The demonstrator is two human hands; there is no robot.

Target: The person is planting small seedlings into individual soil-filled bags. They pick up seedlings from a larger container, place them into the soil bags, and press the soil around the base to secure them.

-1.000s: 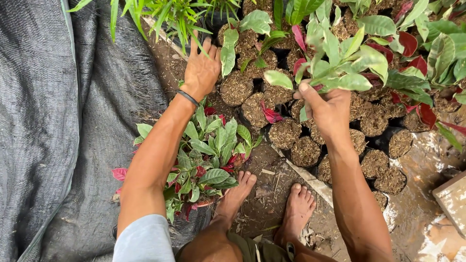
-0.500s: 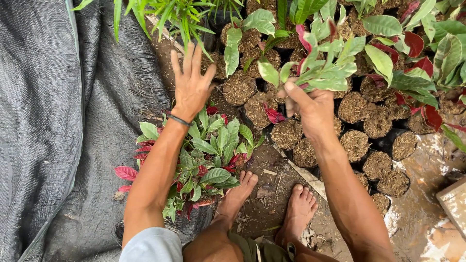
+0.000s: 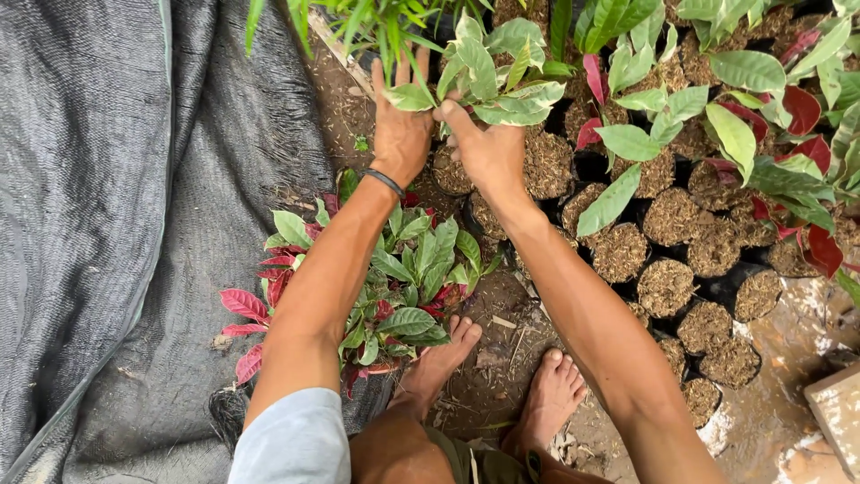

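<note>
Bare feet [image 3: 497,376] at lower centre, we are reaching up-frame — left hand [image 3: 400,125] and right hand [image 3: 488,148] closing together around a leafy seedling [image 3: 497,76] at upper centre; light, soft-stemmed, probably best gripped low by its bag.

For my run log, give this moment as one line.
left hand: on green leafy cutting | right hand: gripping it | below: husk-filled black bags

Bare soil [image 3: 502,358] carries black potted seedlings [image 3: 667,287] (husk-topped) at three o'clock, grey netting [image 3: 98,224] at nine.
</note>
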